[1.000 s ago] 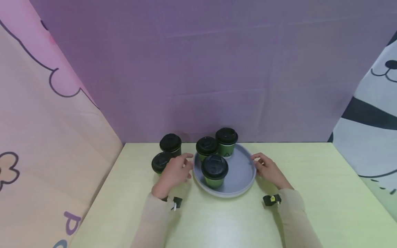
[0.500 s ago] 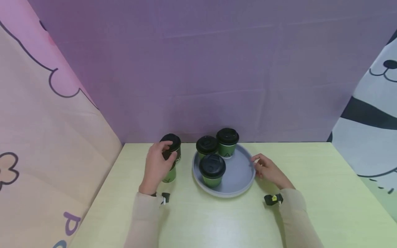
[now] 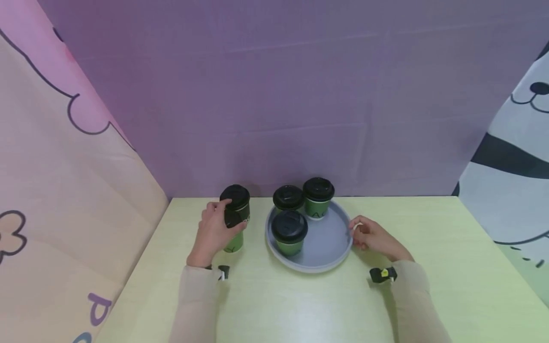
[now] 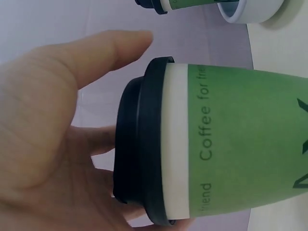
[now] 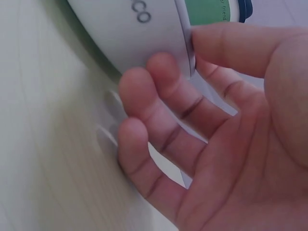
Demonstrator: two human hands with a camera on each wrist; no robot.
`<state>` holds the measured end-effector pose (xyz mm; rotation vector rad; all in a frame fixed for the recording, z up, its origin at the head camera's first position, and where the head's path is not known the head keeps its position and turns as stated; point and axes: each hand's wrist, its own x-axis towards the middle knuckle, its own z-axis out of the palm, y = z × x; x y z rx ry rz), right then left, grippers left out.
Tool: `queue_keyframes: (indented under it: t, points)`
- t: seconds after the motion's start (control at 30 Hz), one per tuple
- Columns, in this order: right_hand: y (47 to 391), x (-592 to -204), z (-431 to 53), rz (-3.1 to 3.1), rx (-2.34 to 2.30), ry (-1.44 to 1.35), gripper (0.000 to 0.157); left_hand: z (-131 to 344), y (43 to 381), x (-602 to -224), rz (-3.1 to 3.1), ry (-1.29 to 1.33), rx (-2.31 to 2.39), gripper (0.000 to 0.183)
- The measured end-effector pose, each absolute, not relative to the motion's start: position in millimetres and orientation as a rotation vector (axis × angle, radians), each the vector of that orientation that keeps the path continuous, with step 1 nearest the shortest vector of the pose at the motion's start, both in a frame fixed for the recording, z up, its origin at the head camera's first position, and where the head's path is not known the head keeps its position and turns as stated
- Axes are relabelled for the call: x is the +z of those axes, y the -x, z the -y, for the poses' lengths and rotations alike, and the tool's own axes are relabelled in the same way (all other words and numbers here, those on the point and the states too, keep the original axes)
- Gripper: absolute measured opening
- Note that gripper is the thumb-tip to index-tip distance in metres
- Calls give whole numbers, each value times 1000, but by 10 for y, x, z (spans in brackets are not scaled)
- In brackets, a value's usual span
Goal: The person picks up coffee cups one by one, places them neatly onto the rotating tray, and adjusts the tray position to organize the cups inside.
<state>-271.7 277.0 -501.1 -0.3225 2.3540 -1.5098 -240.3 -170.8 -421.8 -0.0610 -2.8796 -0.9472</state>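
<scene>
My left hand (image 3: 214, 231) is curved around the black lid of a green paper coffee cup (image 4: 240, 139) on the table's left. In the left wrist view the thumb stands apart from the lid, while the other fingers reach behind it. My right hand (image 3: 377, 238) pinches the right rim of a round grey plate (image 3: 328, 243), its fingertips against the outer wall. On that plate stand three lidded cups: a front one (image 3: 289, 233), a back left one (image 3: 288, 197) and a back right one (image 3: 318, 197).
Another lidded cup (image 3: 236, 197) stands just behind the one at my left hand. A purple cloth (image 3: 274, 119) hangs along the table's back edge, with printed cloths at both sides. The pale table (image 3: 300, 309) extends in front of the plate.
My left hand has moved left from beside the plate to the left front cup. The cups on the plate have shifted clockwise, the front one leftward, as my right hand moved slightly nearer.
</scene>
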Motion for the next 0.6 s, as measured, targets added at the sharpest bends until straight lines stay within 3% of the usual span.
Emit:
queue_keyframes:
  t: [0.6]
  points:
    - [2692, -5007, -2773, -2304, -1506, 508, 19, 1751, 2420, -4257, 2989, 51, -939, 100]
